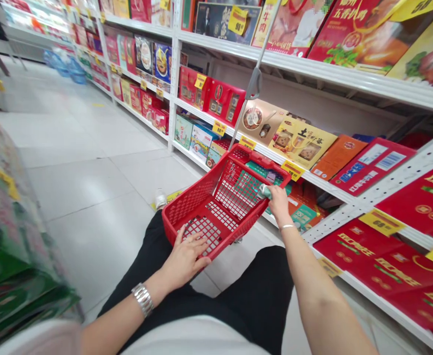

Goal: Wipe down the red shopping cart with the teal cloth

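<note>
Left hand [184, 259] open, fingers spread across the near side of a red plastic shopping basket [192, 193] at lower centre of frame; right hand [277, 204] closed on a small green-and-white packet [264, 192] just above the basket's right rim, near white metal shelving [312, 178].

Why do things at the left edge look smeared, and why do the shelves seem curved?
In the head view, the green boxes are blurred, probably by motion; the white shelf edge bows from wide-angle distortion; the floor tiles show soft glare; the red wire basket stays sharp.
</note>
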Tool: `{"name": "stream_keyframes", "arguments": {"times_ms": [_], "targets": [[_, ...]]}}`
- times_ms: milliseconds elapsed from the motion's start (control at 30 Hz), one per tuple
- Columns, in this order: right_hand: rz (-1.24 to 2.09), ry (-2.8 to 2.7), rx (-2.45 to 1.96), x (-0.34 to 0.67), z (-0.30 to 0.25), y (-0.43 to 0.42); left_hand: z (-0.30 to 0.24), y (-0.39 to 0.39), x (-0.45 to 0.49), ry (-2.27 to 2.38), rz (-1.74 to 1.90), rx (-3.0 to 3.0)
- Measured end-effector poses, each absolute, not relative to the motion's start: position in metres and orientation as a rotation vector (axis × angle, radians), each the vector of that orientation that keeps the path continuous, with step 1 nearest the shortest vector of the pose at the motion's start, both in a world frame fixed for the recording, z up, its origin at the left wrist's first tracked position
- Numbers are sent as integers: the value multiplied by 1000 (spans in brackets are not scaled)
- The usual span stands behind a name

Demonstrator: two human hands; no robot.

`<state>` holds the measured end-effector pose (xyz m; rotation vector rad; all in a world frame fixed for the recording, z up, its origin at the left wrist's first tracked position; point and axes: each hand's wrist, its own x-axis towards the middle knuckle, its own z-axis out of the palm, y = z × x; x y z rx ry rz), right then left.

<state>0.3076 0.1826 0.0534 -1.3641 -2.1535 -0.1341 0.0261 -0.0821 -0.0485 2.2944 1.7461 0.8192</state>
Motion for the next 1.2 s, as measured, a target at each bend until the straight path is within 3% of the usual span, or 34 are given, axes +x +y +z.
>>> {"name": "stream_keyframes", "arguments": {"times_ms": [200,400,633,800,1033,1200], "targets": [[25,-2278,-1121,288,18,127,-45,-66,-7,1818,730,2201],[175,-2205,-828,211,-21,34,-39,-53,-10,2351,848,1826],[130,-2369,-767,159,-22,-4,-38,-53,-12,2392,781,1867],[-44,-2387,-886,205,-9,28,-36,-51,-35,2357,713,1953],[-352,-2195,-1181,346,34,75,-32,-53,-44,2262,761,2071],[-371,-2040,-1382,411,66,101,-38,-53,-41,2217,879,2020]]}}
